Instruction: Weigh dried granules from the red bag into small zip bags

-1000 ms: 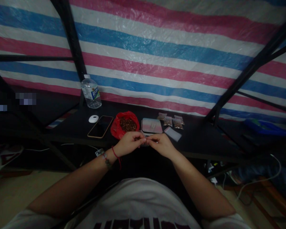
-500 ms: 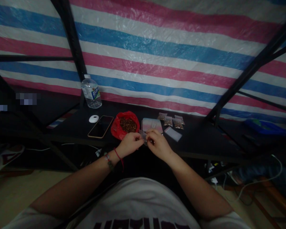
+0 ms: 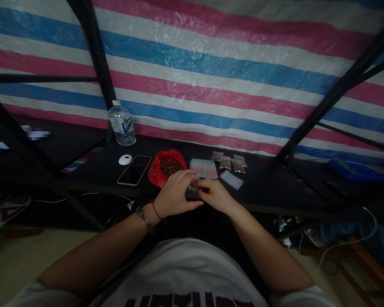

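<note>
A small clear plastic bag (image 3: 192, 191) hangs in front of the shelf edge, between my hands. My right hand (image 3: 216, 195) pinches it at its right side between thumb and fingers. Around the bag's left side curves my left hand (image 3: 176, 192), fingers stretched and thumb apart; whether its fingertips touch the bag is hard to see. Behind my left hand sits an open red plastic bag (image 3: 155, 169) with brown dried bits (image 3: 169, 165) in it. A flat, pale small scale (image 3: 204, 168) lies just behind my right hand.
Several filled small bags (image 3: 225, 162) lie right of the scale, near a stack of flat clear bags (image 3: 232, 179). Leftward are a phone (image 3: 135, 170), a white oval case (image 3: 125, 160) and a plastic bottle (image 3: 122, 124). Black metal posts (image 3: 97, 55) frame the shelf (image 3: 275, 187).
My left hand has opened from its pinch and moved over the small bag, fingers stretched across its far side. My right hand keeps its pinch, slightly lower.
</note>
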### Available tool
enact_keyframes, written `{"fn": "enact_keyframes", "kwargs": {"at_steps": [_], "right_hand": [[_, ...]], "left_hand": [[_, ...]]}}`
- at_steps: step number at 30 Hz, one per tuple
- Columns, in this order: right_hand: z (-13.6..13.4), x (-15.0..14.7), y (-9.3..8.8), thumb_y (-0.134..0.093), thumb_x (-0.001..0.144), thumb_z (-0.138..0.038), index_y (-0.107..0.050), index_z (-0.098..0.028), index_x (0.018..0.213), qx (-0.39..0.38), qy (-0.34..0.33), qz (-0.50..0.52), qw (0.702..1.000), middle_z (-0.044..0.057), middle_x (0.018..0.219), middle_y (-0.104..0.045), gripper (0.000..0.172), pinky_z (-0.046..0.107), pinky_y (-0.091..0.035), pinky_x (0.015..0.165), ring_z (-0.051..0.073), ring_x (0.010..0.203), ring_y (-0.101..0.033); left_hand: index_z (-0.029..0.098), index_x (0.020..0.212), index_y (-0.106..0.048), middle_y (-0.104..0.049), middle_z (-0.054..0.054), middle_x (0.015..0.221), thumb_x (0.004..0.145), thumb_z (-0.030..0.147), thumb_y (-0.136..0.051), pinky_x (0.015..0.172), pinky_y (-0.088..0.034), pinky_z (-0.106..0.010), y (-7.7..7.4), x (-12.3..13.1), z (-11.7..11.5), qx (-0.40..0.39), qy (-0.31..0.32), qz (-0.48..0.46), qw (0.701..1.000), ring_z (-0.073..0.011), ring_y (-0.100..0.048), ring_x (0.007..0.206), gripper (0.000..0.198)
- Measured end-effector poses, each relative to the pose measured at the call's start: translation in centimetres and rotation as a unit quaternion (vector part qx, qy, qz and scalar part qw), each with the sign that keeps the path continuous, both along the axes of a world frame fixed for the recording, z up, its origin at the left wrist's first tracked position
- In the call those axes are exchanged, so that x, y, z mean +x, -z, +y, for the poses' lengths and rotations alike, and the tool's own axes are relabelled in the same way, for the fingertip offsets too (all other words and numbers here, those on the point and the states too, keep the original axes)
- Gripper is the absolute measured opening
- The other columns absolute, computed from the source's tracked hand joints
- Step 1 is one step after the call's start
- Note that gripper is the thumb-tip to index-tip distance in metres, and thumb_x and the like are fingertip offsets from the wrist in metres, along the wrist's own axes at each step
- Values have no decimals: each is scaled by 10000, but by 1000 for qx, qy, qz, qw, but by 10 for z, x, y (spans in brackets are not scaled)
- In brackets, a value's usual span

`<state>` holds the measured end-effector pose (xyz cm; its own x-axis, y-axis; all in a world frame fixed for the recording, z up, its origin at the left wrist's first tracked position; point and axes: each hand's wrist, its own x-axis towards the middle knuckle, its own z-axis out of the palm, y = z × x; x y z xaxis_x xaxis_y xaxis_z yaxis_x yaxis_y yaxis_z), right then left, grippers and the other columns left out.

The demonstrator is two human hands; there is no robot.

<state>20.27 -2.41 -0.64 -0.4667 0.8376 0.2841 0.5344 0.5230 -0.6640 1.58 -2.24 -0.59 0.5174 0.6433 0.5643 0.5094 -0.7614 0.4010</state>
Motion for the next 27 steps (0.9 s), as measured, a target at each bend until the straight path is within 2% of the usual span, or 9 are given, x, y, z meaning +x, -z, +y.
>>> {"fn": "enact_keyframes", "kwargs": {"at_steps": [3,6,10,13,16,19,21,23,27], "right_hand": [[0,1,1,-634,761,-160,-694,-165,875,-81,-21,69,994,-11,722,-644,129,223,-421,603,133,650,-565],[1,0,4,-625,762,-152,-705,-170,875,-92,-20,85,992,-10,741,-661,140,230,-436,627,133,659,-573],[4,-3,8,-575,797,-136,-717,-167,792,-87,-25,86,992,6,741,-679,145,249,-452,674,148,697,-605],[3,-8,11,-679,742,-184,-721,-168,832,-86,-12,82,993,14,776,-694,100,259,-461,693,160,719,-619],[2,-12,12,-755,676,-213,-715,-169,830,-34,5,52,998,16,792,-686,166,268,-454,712,163,736,-610],[8,-9,12,-680,760,-242,-697,-177,836,7,-5,59,998,23,832,-673,101,276,-455,744,159,784,-608],[21,-1,12,-606,819,-297,-673,-181,888,28,46,95,994,39,897,-663,151,288,-471,744,160,800,-609],[41,11,15,-609,803,-351,-640,-175,989,69,151,104,981,79,1018,-645,258,323,-491,758,187,854,-612],[86,34,27,-716,678,-321,-504,-139,1282,118,270,-41,955,172,1307,-526,665,451,-393,1005,291,1197,-501]], "left_hand": [[164,1264,-488,-561,-149,1276,619,500,-751,1085,-285,-493,3,-3,3,31,6,50,998,-312,-495,1198,773],[176,1242,-500,-628,-118,1174,674,420,-722,1080,-294,-480,5,-3,5,7,0,83,997,-282,-573,1100,657],[184,1160,-548,-653,-108,1086,714,375,-676,935,-413,-426,-3,-2,1,3,-5,115,993,-281,-601,1013,502],[167,1187,-530,-650,-111,1082,719,371,-657,875,-438,-407,-7,-1,-2,10,-7,135,991,-280,-603,992,526],[155,1236,-504,-638,-116,1108,715,347,-639,862,-448,-410,-7,0,-4,22,-22,148,988,-285,-595,1008,571],[184,1161,-552,-649,-92,1072,718,304,-616,857,-456,-391,-9,-4,1,25,-36,152,987,-268,-600,989,463],[186,1114,-572,-654,-90,1070,738,318,-598,878,-455,-379,-11,-14,11,27,-63,133,989,-263,-602,996,400],[179,1113,-574,-650,-99,1103,746,339,-594,908,-447,-369,-11,-29,28,29,-116,92,989,-263,-603,1015,401],[186,1116,-561,-672,-80,1006,748,430,-595,827,-475,-333,4,-66,70,-67,-278,-25,958,-244,-639,913,443]]}}
